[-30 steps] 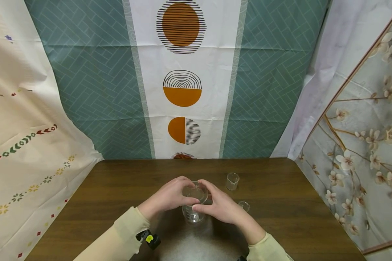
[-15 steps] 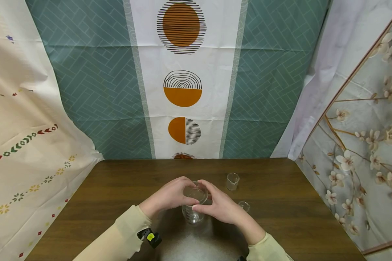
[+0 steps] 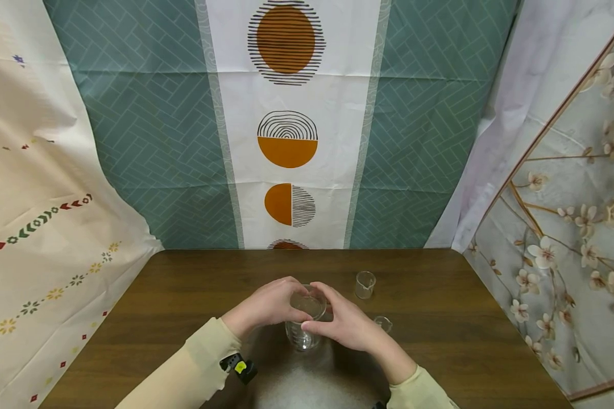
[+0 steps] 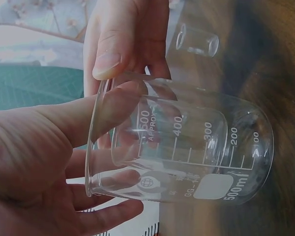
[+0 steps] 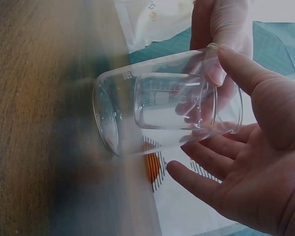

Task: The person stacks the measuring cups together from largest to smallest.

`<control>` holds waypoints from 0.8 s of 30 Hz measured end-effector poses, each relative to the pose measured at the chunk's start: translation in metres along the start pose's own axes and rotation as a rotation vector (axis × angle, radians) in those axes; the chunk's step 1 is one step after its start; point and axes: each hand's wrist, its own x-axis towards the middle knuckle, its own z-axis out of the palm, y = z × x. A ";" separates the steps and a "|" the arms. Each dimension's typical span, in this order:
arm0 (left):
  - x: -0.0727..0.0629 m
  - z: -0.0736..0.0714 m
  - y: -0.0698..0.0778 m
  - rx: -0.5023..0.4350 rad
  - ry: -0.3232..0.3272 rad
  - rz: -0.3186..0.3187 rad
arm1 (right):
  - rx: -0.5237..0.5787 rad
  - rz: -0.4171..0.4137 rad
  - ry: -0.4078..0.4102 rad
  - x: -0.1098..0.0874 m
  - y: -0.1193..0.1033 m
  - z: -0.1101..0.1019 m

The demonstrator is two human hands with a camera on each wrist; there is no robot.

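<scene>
A clear 500 ml glass beaker [image 4: 206, 194] stands upright at mid-table, with a smaller beaker [image 5: 160, 115] nested inside it, its base above the larger one's bottom. At the left of the mouth, my left hand [image 3: 268, 304] curls its thumb [image 4: 120, 101] and fingers over the rim. I cannot tell which of the two beakers those fingers pinch. My right hand [image 3: 340, 321] holds the large beaker from the right, its thumb [image 5: 241, 61] at the rim and its fingers spread along the far side. Both hands partly hide the rim in the head view.
On the brown wooden table [image 3: 194, 284], a small spouted beaker [image 3: 365, 284] stands at the back right. Another small glass vessel [image 3: 383, 324] sits nearer, partly hidden behind my right wrist. A patterned curtain [image 3: 286, 199] hangs at the table's far edge.
My left forearm and its wristband have shifted slightly to the right. The hands and the beakers keep their places.
</scene>
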 end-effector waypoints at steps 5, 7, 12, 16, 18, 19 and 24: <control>0.001 -0.001 0.002 0.000 -0.020 -0.006 | 0.004 -0.002 -0.005 0.000 0.001 0.000; 0.002 -0.002 0.002 -0.002 -0.024 -0.007 | 0.002 -0.002 -0.003 0.001 0.001 0.001; 0.002 -0.002 0.002 -0.024 -0.037 -0.015 | -0.017 0.010 -0.002 0.001 0.002 0.001; 0.002 -0.002 0.002 -0.035 -0.041 -0.013 | -0.022 0.017 -0.001 0.001 0.003 0.002; 0.002 -0.002 0.002 -0.036 -0.042 -0.013 | -0.020 0.017 0.001 0.001 0.003 0.002; 0.002 -0.002 0.003 -0.037 -0.043 -0.014 | -0.020 0.017 0.000 0.001 0.003 0.002; 0.002 -0.002 0.002 -0.044 -0.047 -0.019 | -0.018 0.022 -0.001 0.001 0.003 0.002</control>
